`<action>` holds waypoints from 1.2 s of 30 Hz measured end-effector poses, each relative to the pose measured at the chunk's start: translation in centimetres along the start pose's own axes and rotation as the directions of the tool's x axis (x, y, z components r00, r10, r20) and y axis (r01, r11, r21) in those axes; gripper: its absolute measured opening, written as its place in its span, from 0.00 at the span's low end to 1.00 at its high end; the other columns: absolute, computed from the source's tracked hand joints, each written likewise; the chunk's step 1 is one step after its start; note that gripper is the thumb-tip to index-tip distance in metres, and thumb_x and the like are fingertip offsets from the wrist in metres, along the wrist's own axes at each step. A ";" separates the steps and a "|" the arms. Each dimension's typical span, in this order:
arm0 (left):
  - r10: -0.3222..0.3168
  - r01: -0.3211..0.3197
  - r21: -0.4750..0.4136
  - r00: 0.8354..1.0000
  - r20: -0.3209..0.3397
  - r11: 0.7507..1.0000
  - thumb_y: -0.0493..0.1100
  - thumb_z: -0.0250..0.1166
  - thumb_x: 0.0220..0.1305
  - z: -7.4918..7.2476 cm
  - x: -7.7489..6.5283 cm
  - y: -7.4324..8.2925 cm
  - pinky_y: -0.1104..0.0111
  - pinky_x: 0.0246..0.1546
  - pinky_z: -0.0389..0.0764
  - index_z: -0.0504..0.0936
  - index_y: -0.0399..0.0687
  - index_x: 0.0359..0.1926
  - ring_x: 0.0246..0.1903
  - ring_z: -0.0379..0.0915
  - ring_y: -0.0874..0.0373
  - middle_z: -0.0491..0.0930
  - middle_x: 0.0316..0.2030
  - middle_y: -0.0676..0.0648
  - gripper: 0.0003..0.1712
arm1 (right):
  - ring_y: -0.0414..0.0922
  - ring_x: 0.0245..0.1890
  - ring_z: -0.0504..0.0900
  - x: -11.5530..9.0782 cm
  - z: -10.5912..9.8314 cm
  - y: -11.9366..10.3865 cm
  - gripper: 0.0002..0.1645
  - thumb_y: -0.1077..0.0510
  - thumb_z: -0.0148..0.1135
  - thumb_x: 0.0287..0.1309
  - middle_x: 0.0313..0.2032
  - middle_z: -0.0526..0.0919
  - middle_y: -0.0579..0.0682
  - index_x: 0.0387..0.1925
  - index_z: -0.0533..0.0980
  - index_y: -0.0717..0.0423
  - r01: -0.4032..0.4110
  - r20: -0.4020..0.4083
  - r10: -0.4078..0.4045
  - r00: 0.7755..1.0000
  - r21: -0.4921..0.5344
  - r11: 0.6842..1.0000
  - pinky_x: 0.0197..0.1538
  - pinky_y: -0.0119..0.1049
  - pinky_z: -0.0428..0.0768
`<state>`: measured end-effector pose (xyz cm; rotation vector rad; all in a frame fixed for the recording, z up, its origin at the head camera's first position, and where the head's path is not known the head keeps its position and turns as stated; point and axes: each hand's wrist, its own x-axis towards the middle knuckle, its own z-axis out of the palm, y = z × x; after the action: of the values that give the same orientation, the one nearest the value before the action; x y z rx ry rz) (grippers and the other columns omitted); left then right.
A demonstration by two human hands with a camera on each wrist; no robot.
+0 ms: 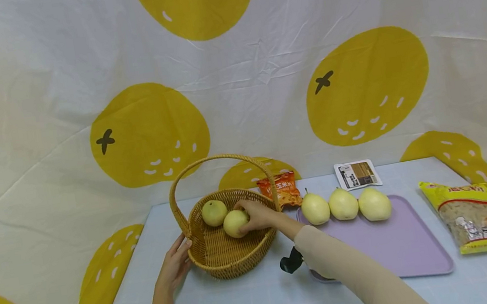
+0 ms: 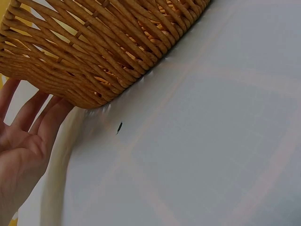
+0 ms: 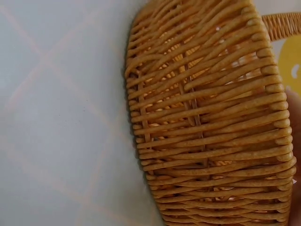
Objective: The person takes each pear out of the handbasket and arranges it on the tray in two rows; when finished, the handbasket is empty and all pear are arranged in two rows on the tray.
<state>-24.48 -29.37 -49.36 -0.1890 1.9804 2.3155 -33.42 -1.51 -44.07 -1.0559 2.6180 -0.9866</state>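
Observation:
A wicker basket (image 1: 238, 267) with a tall arched handle stands on the table. My right hand (image 1: 257, 214) reaches inside it and grips a pale yellow-green pear (image 1: 235, 224) near the basket floor. Just left of that lies another pear (image 1: 214, 213). At the basket's left side is my left hand (image 1: 176, 261); in the left wrist view its extended fingers (image 2: 52, 115) touch the woven wall from outside. The right wrist view is filled mostly by the basket's outer weave (image 3: 211, 122), which hides nearly all of the right hand.
Right of the basket lies a purple tray (image 1: 397, 250), with three pears (image 1: 344, 204) along its back edge. My right forearm crosses its left part. Behind are an orange snack bag (image 1: 285, 189) and a white packet (image 1: 357, 175). A yellow bag (image 1: 480, 215) lies far right.

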 end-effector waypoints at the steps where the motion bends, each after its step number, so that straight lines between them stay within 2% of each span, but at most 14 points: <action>1: 0.000 0.000 -0.001 1.000 0.000 1.000 0.44 0.53 0.69 0.0 0.0 0.0 0.71 0.47 0.75 0.46 0.44 0.74 0.54 0.69 0.59 0.52 0.68 0.34 0.38 | 0.49 0.49 0.74 -0.1 0.0 -0.1 0.36 0.53 0.73 0.46 0.50 0.76 0.55 0.55 0.69 0.61 0.021 -0.009 -0.021 1.000 -0.005 1.000 0.51 0.43 0.73; 5: 0.006 -0.006 -0.002 1.000 -0.006 1.000 0.44 0.54 0.69 0.0 -0.1 0.1 0.71 0.46 0.76 0.46 0.43 0.74 0.50 0.72 0.62 0.53 0.68 0.33 0.39 | 0.49 0.49 0.74 -0.7 -0.3 -1.0 0.36 0.53 0.74 0.45 0.49 0.76 0.55 0.54 0.70 0.62 0.061 -0.031 -0.061 0.998 0.001 0.998 0.50 0.42 0.73; 10: 0.013 -0.013 -0.008 1.000 -0.013 1.000 0.44 0.55 0.69 0.0 0.0 0.0 0.72 0.45 0.76 0.47 0.43 0.73 0.47 0.75 0.64 0.59 0.66 0.35 0.39 | 0.49 0.49 0.73 -1.6 -0.9 -2.1 0.36 0.54 0.73 0.45 0.49 0.76 0.55 0.55 0.71 0.63 0.111 -0.043 -0.109 0.993 0.035 0.993 0.49 0.41 0.73; 20: 0.009 -0.009 -0.031 1.000 -0.022 0.999 0.44 0.56 0.68 -0.1 0.3 -0.3 0.71 0.44 0.77 0.49 0.45 0.73 0.45 0.76 0.65 0.63 0.63 0.38 0.38 | 0.48 0.48 0.76 -4.1 -3.4 -3.4 0.34 0.58 0.73 0.44 0.51 0.78 0.53 0.56 0.74 0.59 0.225 -0.043 -0.221 0.974 0.115 0.968 0.43 0.32 0.77; 31: -0.015 0.014 -0.041 1.000 -0.022 0.999 0.43 0.56 0.68 -0.2 0.1 -0.3 0.71 0.42 0.78 0.49 0.47 0.74 0.43 0.77 0.64 0.73 0.53 0.47 0.38 | 0.48 0.47 0.77 -8.3 -6.6 -3.3 0.36 0.56 0.73 0.44 0.54 0.76 0.53 0.58 0.73 0.58 0.224 -0.016 -0.225 0.974 0.159 0.962 0.46 0.37 0.77; 36: -0.019 0.019 -0.043 1.000 -0.014 0.999 0.42 0.55 0.68 -0.3 0.2 -0.3 0.71 0.42 0.78 0.48 0.47 0.74 0.44 0.77 0.64 0.73 0.53 0.47 0.38 | 0.49 0.46 0.79 -10.3 -7.9 -2.9 0.37 0.56 0.73 0.45 0.54 0.76 0.55 0.58 0.72 0.60 0.201 -0.014 -0.203 0.979 0.228 0.953 0.47 0.42 0.78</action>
<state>-24.59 -29.58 -49.69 -0.2277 1.9276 2.3533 -27.06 7.88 -37.23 -1.2816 2.3508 -1.2860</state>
